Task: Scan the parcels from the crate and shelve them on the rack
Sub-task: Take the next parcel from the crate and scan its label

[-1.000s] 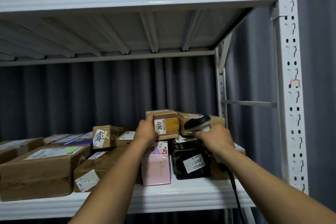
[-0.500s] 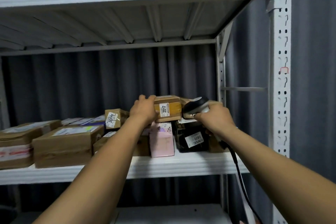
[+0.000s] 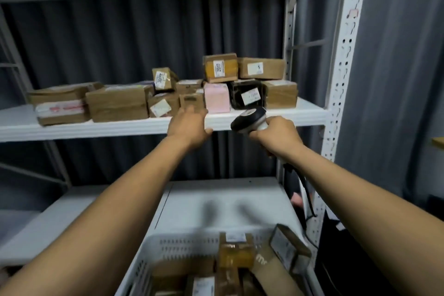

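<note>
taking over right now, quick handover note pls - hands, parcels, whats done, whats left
Left hand: open, empty, in front of the white metal rack shelf edge.
Right hand: grips the black and white handheld barcode scanner, cable hanging down.
Parcels: small tape-wrapped brown cardboard parcel sits atop the pink box on the shelf, among other boxes.
Done: that parcel is shelved, no hand on it.
To do: several brown parcels lie in the white plastic crate below; scan and shelve each.
</note>
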`<state>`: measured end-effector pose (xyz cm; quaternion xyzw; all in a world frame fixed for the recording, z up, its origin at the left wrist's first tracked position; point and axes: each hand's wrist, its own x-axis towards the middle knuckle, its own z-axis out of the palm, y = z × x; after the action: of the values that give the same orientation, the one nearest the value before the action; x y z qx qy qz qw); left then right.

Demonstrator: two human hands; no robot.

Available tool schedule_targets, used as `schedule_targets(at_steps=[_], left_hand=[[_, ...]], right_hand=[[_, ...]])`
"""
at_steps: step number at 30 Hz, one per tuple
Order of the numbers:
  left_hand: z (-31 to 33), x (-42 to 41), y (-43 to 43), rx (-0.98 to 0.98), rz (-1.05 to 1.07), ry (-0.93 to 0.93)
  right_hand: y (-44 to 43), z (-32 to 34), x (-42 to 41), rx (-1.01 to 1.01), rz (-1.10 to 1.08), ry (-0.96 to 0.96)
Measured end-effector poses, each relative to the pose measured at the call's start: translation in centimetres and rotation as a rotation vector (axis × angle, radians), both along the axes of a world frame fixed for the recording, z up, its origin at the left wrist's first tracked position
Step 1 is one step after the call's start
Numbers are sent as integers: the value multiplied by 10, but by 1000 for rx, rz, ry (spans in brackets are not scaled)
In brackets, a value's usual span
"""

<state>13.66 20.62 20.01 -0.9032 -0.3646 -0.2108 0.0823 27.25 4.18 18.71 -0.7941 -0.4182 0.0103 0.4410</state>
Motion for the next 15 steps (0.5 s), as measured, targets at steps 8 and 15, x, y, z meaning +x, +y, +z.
schedule_targets(at_steps=[8, 15], left_hand=[[-130, -40, -35, -150, 43, 134], [-219, -10, -74, -231, -21, 248]], right_hand=[[-51, -108, -23, -161, 37, 82], [-78, -186, 14, -355, -46, 3]])
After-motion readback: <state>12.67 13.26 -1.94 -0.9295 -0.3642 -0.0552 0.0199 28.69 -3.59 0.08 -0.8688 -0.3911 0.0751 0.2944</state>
